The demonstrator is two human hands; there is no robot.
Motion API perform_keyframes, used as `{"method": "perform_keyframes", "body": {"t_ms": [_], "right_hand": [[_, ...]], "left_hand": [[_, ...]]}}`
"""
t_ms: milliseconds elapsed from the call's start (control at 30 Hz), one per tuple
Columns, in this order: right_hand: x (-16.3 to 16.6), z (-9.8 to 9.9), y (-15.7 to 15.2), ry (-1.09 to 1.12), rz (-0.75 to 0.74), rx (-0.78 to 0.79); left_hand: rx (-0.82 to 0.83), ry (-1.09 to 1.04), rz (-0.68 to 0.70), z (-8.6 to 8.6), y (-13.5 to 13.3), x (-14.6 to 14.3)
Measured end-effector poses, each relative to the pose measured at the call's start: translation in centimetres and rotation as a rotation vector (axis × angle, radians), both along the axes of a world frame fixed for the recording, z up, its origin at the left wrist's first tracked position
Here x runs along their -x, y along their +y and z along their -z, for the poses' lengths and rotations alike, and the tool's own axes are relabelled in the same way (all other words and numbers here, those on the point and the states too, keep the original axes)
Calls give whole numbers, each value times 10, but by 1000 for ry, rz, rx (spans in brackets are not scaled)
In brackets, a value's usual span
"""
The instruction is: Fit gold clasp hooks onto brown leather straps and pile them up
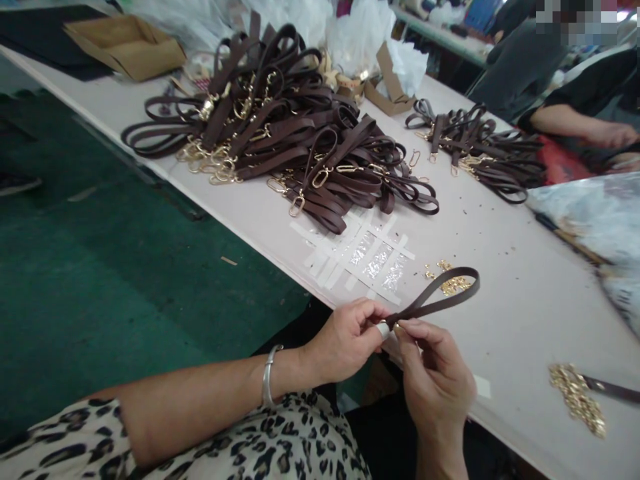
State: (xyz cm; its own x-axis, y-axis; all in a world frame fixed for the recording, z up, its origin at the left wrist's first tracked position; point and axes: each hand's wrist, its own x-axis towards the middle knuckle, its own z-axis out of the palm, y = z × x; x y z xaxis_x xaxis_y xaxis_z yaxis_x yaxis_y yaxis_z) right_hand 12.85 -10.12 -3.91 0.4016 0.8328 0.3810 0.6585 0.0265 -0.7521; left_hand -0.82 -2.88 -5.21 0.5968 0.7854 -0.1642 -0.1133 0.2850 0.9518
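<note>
A dark brown looped leather strap point(445, 303) is held over the table's front edge, its loop pointing away to the right. My left hand point(350, 337) is closed on the strap's near end, with something white around a fingertip. My right hand point(437, 373) pinches at the same end, where a tiny gold glint shows between thumb and finger; its exact shape is too small to make out. Just behind the loop lies a small heap of gold metal pieces point(454, 285).
A big pile of brown straps with gold clasps point(300, 147) covers the far left. A smaller strap pile point(480, 147) lies near a co-worker's arm point(575, 127). More gold pieces point(577, 400) sit at right beside another strap point(617, 391). Cardboard box point(125, 43) at back.
</note>
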Motion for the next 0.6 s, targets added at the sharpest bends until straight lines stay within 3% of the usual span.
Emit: {"method": "perform_keyframes", "body": {"t_ms": [233,467,600], "right_hand": [[2,0,0,-116,-9,6],[7,6,-3,-10,50,-77],[9,2,-3,45,45,-48]], "left_hand": [[-138,60,-20,3,-2,4],[-465,97,-81,-4,0,9],[-543,68,-98,-4,-2,10]]}}
